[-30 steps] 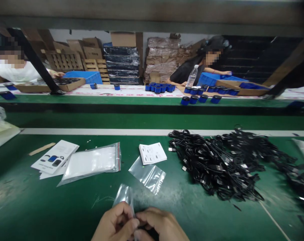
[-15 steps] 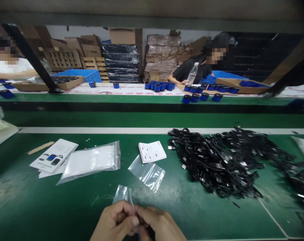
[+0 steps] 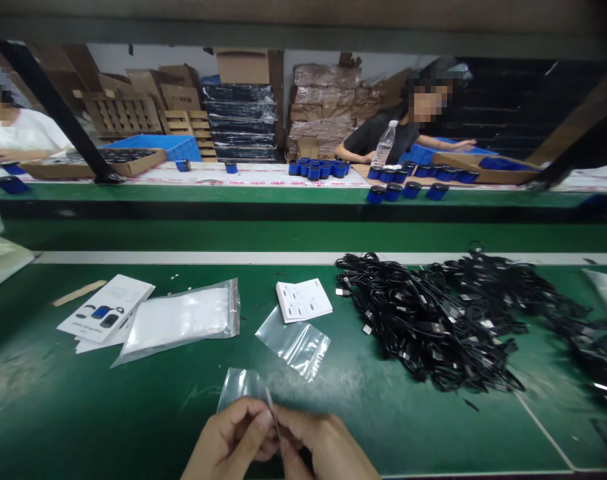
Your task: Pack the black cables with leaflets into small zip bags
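At the bottom centre, my left hand [image 3: 236,437] pinches a small clear plastic bag [image 3: 239,385], whose flat end sticks out beyond the fingers. Close against it, my right hand [image 3: 321,440] is closed on the bag's edge. Fingers cover most of the bag, so I cannot see what it holds, if anything. Just ahead lies another clear zip bag [image 3: 296,347], flat on the green bench. A stack of folded printed leaflets [image 3: 304,300] rests against its far end. Left of these is a larger plastic pack [image 3: 181,317] with a red seal strip and white contents.
A tangled heap of black USB cables [image 3: 428,327] covers the right side. Printed cards [image 3: 106,310] and a wooden stick [image 3: 79,293] lie at left. Beyond, blue cylindrical items [image 3: 318,168] and a water bottle [image 3: 385,143] stand on another bench, where two co-workers sit.
My hands have shifted slightly, and the bag's free end has turned a little to the left, showing wider. Across the bench, a co-worker has stretched an arm out over the blue bin.
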The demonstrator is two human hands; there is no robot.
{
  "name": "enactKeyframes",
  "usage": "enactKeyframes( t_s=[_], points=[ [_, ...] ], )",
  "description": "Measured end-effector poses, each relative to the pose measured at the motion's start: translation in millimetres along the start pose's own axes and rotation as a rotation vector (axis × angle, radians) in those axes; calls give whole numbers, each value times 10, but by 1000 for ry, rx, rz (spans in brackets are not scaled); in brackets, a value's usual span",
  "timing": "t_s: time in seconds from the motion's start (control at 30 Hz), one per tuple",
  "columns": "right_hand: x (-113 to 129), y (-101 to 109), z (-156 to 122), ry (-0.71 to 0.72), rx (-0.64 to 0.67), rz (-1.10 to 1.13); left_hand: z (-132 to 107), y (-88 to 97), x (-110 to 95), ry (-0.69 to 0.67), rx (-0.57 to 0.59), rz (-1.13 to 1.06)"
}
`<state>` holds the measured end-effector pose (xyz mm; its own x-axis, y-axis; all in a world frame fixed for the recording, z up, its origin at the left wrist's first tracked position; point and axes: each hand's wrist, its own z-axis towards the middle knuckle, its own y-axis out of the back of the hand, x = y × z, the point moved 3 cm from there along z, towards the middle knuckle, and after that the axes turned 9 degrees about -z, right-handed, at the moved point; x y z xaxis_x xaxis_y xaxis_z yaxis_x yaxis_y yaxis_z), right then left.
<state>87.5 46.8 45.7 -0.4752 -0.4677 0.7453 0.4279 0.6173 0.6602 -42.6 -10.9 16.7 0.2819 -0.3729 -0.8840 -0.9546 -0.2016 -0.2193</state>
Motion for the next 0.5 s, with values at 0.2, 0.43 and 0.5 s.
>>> enactKeyframes(
  t_s=[0.2,0.43,0.5],
  points=[
    [-37,8,10,-40,29,-90,-15,-48,-3,-48,-75,-109],
    [-101,19,-10,-89,-47,-41,-32,-39,9,-24,-98,-116],
    [-96,24,-7,-78,-65,-21,-52,-34,9,-50,-132,-109]
  ],
)
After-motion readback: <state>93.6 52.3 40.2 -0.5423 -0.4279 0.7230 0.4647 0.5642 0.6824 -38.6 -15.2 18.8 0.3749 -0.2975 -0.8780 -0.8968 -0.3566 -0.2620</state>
